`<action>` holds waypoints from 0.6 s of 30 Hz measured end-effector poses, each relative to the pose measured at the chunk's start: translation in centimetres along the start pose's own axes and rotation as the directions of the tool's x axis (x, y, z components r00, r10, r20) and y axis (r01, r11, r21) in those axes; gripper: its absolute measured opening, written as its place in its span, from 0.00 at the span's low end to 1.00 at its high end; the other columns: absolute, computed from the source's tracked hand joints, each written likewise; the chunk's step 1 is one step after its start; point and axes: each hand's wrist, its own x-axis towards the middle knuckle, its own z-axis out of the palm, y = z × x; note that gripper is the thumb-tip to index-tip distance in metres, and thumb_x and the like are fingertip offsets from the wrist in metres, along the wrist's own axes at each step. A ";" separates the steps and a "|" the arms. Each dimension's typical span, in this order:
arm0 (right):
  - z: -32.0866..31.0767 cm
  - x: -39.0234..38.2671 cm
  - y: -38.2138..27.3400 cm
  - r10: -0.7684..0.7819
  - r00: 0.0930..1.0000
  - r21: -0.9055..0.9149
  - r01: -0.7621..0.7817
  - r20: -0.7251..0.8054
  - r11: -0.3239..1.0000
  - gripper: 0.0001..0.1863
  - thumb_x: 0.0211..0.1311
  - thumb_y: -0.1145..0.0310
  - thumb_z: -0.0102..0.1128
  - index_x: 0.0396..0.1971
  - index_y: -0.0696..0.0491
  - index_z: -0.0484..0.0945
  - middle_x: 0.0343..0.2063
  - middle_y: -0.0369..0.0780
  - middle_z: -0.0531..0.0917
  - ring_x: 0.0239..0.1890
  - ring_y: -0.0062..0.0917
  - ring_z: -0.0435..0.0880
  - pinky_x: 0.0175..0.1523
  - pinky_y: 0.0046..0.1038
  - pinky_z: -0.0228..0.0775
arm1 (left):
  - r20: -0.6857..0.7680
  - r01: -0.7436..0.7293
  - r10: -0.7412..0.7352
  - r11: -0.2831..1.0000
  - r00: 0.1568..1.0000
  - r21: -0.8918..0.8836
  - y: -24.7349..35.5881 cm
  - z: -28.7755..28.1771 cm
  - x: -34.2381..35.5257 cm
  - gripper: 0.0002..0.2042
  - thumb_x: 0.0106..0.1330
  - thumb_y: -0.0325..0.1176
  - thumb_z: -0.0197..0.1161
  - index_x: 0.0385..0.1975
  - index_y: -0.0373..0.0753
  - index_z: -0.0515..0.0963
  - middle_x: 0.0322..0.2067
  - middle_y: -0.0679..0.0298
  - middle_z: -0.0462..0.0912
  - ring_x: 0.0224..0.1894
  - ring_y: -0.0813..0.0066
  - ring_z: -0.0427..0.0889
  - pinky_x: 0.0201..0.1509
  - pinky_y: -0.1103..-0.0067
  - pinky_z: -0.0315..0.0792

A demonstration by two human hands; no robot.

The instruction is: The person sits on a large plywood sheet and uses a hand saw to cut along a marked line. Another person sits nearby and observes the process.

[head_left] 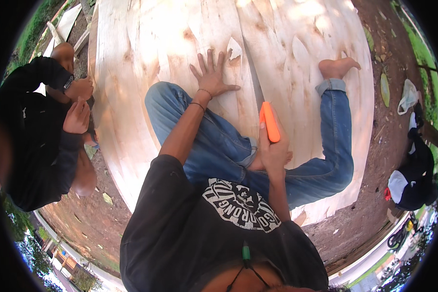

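- Orange tool, centre of the frame, held in the right hand.
- Dark gap already separates 2 wood sheets above it; what remains cannot be told.
- Left hand, upper centre, spread wide on wood.

- Orange tool: bright, smooth, elongated, with a narrow V-shaped gap between two long sides; gripped in the right hand, aimed lengthwise away from the body, far end near the lower end of a dark seam in the wood.
- Pale wooden sheet: broad, lying flat, cream to tan, streaked with lengthwise grain and brownish knots, brightly sunlit at the far side.
- Crossed by that dark, narrow seam; marked just left of it by a leaf-shaped patch.
- Covered partly by the left hand, palm down, fingers spread.
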 end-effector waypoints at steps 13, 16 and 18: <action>-1.1 0.3 0.3 0.162 0.986 0.011 -0.163 0.036 0.987 0.24 0.73 0.75 0.55 0.67 0.62 0.72 0.53 0.50 0.86 0.53 0.27 0.85 0.51 0.28 0.73 | 0.017 0.018 -0.018 1.000 1.000 0.004 0.0 -0.4 0.1 0.74 0.34 0.82 0.70 0.82 0.53 0.38 0.81 0.48 0.27 0.78 0.35 0.15 0.67 0.27 0.17; -1.5 0.2 0.9 0.116 0.993 0.018 -0.116 0.030 0.993 0.25 0.73 0.75 0.56 0.67 0.62 0.72 0.48 0.47 0.87 0.48 0.23 0.84 0.46 0.27 0.72 | -0.010 0.010 -0.010 1.000 1.000 -0.008 -0.1 0.0 -0.5 0.74 0.34 0.80 0.71 0.82 0.53 0.39 0.81 0.48 0.28 0.79 0.34 0.17 0.67 0.27 0.18; -2.6 -2.8 1.6 -0.095 0.995 -0.092 0.093 -0.015 0.991 0.25 0.72 0.74 0.57 0.67 0.62 0.72 0.44 0.44 0.87 0.43 0.21 0.82 0.44 0.25 0.72 | -0.037 0.005 -0.005 1.000 0.999 -0.004 -0.3 -0.1 0.1 0.74 0.34 0.81 0.70 0.82 0.52 0.40 0.81 0.48 0.28 0.79 0.33 0.18 0.67 0.26 0.19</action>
